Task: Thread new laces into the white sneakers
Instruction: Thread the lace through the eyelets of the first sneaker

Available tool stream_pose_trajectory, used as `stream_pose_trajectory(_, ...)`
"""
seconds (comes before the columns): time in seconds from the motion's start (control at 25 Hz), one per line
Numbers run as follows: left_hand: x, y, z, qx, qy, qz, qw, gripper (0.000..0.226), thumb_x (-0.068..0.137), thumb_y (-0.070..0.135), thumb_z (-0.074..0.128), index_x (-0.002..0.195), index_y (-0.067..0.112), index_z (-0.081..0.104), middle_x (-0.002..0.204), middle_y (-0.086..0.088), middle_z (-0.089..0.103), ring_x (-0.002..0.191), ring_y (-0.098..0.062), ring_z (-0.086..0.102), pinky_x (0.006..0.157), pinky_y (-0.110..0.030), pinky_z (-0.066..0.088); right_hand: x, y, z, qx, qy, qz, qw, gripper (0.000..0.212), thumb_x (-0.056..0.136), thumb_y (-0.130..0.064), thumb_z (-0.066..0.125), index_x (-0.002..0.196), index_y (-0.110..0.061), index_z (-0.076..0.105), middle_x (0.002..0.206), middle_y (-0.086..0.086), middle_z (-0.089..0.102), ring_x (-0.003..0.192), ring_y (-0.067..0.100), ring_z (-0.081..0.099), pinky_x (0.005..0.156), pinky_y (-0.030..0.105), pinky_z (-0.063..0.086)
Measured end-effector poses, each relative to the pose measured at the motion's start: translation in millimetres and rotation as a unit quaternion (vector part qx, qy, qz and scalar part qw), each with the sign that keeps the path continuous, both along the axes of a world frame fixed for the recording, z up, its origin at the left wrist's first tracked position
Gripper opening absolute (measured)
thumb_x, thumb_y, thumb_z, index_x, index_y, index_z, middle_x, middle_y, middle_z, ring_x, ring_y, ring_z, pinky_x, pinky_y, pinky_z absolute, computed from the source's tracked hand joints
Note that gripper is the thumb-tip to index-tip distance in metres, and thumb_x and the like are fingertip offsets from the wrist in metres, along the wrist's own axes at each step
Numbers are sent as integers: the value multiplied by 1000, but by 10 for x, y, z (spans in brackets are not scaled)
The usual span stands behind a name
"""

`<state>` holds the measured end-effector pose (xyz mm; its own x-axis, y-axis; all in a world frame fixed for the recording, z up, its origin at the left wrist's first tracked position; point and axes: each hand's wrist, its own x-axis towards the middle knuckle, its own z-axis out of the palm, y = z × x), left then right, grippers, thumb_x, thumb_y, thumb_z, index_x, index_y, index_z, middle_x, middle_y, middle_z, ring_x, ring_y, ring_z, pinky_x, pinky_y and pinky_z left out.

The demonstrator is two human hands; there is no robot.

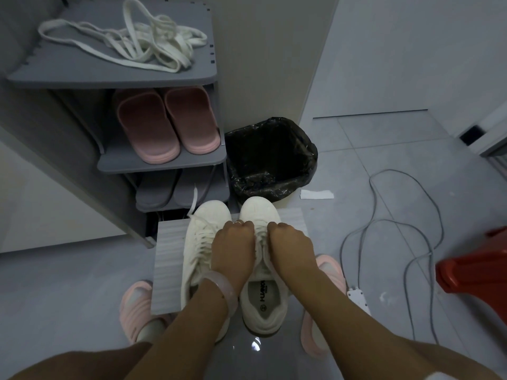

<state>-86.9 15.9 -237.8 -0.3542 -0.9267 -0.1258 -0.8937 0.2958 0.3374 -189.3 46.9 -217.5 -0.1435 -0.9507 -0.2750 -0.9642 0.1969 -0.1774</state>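
Two white sneakers sit side by side on a grey ribbed mat (168, 259) on the floor, toes toward the shoe rack (162, 160). Left sneaker (199, 242) is laced; one lace end (194, 201) trails up from its toe end toward the rack's lowest shelf. Right sneaker (260, 303) lies nearer the mat's right edge, heel past the mat's near edge, insole print visible. Left hand (233, 242) and right hand (288, 242) are both over the right sneaker's eyelet area, fingers curled tight, knuckles up; each appears to pinch lace at the tongue, though the fingertips and the lace itself are hidden beneath the hands. Left wrist carries a translucent bangle (219, 286). A loose pile of white laces (142, 42) lies on the rack's top shelf, toward its right edge. Pink slippers (167, 124) occupy the shelf below. Black-lined bin (270, 160) stands just right of the rack. Grey cable (389, 237) and a power strip (356, 296) lie on the floor to the right.
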Motion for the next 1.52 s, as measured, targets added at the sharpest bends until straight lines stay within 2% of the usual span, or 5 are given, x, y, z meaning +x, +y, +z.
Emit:
stream_pose_trajectory(0.44, 130, -20, 64, 81, 179, 35, 980, 15, 96, 9, 35, 101, 1, 46, 71, -3, 49, 76, -29, 56, 71, -39, 43, -79, -5, -25, -44, -106, -61, 991, 21, 97, -10, 35, 115, -6, 45, 102, 15, 63, 91, 34, 59, 66, 33, 35)
stream_pose_trajectory(0.72, 232, 0, 0, 141, 225, 30, 964, 6, 81, 4, 54, 86, 7, 55, 88, -8, 60, 83, -19, 55, 73, -28, 44, -236, 69, -31, -2, -254, -86, 963, 21, 90, -22, 59, 102, -6, 64, 103, 7, 65, 95, 19, 58, 86, 31, 46)
stream_pose_trajectory(1.0, 224, -48, -11, 103, 199, 12, 975, 27, 91, 12, 49, 67, 18, 39, 62, 6, 44, 63, -13, 44, 54, -20, 32, -178, 44, -80, -19, -178, -67, 982, 15, 94, -14, 46, 79, -15, 46, 87, 7, 53, 79, 20, 46, 59, 29, 30)
stream_pose_trajectory(1.16, 215, -42, 1, 98, 282, 86, 950, 11, 97, 14, 36, 87, 9, 38, 66, -1, 49, 60, -18, 46, 51, -27, 34, -145, 22, -62, -64, -171, -123, 975, 17, 100, -16, 33, 104, -5, 45, 86, 8, 54, 75, 22, 47, 64, 29, 33)
stream_pose_trajectory(1.52, 243, -51, -55, 116, 213, 40, 969, 20, 92, 13, 49, 73, 8, 46, 65, 1, 47, 62, -14, 44, 57, -26, 33, -212, 81, -157, -16, -197, -123, 973, 13, 95, -20, 46, 85, -12, 45, 96, 11, 62, 82, 23, 52, 67, 28, 36)
